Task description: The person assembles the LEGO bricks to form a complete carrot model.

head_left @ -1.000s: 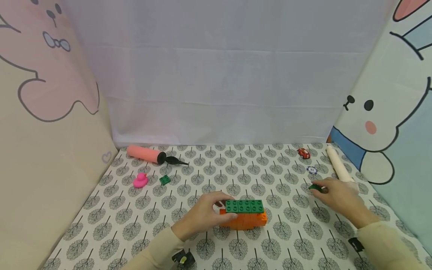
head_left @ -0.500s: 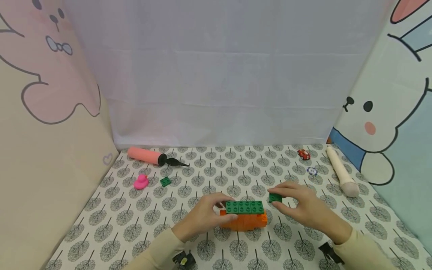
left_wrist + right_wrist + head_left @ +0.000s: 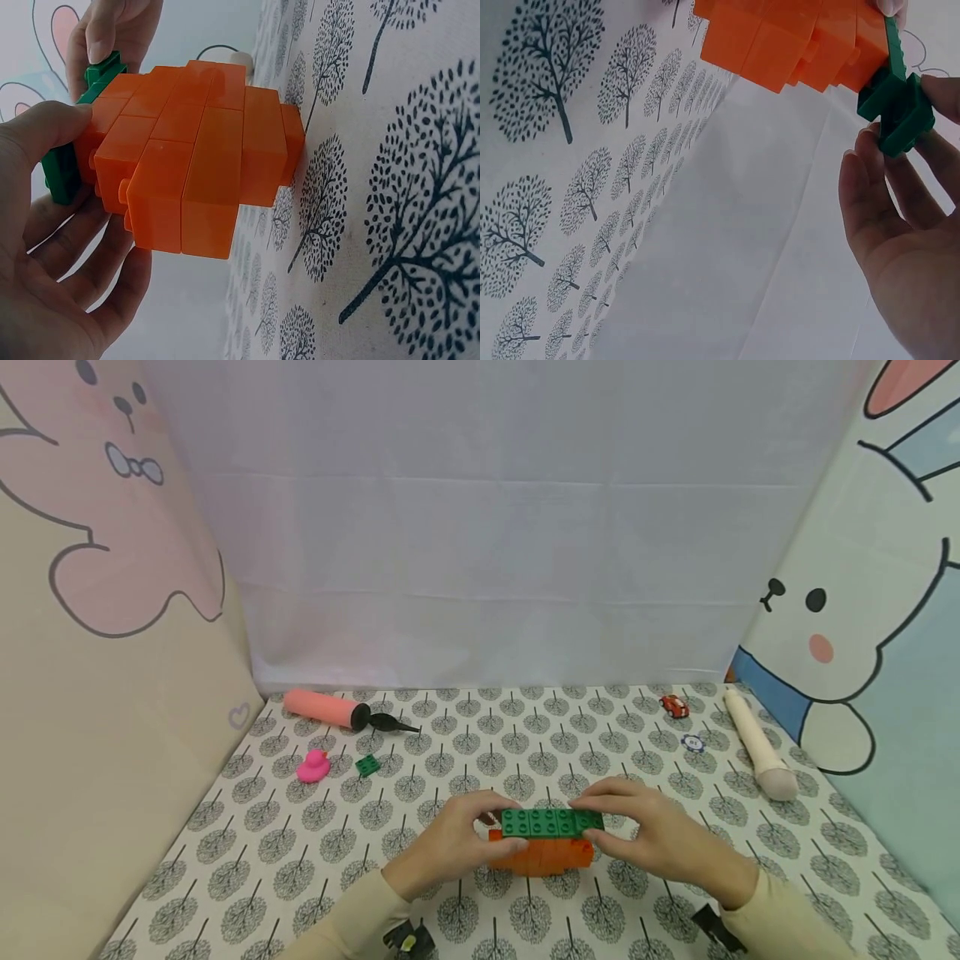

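In the head view, a build of orange toy bricks stands at the front centre, topped by a row of green bricks. My left hand grips its left end, thumb in front and fingers behind. Stepped orange layers narrow toward the cloth in the left wrist view. Between thumb and fingers, my right hand pinches a small green brick at the right end of the green row. From the right wrist, this brick appears slightly offset and tilted against the row's end.
Farther back lie a pink air pump with a black nozzle, a pink rubber duck and a loose green brick. A red toy car, a poker chip and a cream baton-like stick lie back right.
My right hand has brought the small green brick leftward from beside the cream stick to the right end of the green row. My left hand has kept its grip on the build.
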### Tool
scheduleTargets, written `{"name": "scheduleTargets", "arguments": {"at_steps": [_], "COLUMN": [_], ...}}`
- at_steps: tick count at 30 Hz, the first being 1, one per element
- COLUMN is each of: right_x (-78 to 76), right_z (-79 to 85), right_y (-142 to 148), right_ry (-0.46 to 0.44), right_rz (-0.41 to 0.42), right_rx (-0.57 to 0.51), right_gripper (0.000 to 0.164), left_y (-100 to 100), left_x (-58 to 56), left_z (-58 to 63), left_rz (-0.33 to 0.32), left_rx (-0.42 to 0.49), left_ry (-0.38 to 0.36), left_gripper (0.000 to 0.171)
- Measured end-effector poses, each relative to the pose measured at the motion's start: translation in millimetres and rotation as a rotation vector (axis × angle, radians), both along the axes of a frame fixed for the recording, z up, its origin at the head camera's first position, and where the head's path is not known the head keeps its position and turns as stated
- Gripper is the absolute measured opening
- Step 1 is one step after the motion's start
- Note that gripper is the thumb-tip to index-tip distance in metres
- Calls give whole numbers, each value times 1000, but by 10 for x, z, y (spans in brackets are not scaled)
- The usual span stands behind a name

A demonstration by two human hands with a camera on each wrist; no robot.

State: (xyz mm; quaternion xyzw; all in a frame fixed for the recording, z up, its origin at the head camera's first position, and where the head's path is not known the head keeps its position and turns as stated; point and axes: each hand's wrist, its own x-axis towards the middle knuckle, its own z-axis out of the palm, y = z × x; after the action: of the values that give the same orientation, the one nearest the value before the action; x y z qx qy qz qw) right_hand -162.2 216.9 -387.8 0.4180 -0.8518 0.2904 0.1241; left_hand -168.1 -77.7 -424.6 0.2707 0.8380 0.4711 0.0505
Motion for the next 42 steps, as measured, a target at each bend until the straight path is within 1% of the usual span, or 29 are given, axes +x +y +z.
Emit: {"name": "scheduleTargets", "arguments": {"at_steps": [3,8,14,16,21,25,28,34,42], "right_x": [6,-8,-31,-41,-66,-80,-89,-111,-125], "right_z": [-2,-8,-4,6,20,12,1,-20,-19], "right_y": [-10,-26,-16,-7,7,-3,-8,-12,-20], "right_ry": [-19,-80,-134,-159,-267,-381,-441,-483,-528], "right_rz": [-6,-10,12,32,60,55,54,37,6], "right_rx": [7,-18,-48,-55,-55,-56,-74,-98,-89], "right_gripper": [43,46,38,37,38,41,43,42,42], "left_y": [0,1,-1,-2,-1,-1,0,4,3], "left_x": [2,3,1,-2,-3,0,-1,-7,-14], "left_z": [0,-2,1,4,8,8,6,5,9], "left_rz": [-3,-6,-10,-13,-16,-16,-23,-34,-27], "left_rx": [2,6,6,5,10,13,20,31,32], "left_ry": [2,7,20,23,14,8,12,29,20], "left_gripper": [35,34,35,35,36,36,36,35,34]}}
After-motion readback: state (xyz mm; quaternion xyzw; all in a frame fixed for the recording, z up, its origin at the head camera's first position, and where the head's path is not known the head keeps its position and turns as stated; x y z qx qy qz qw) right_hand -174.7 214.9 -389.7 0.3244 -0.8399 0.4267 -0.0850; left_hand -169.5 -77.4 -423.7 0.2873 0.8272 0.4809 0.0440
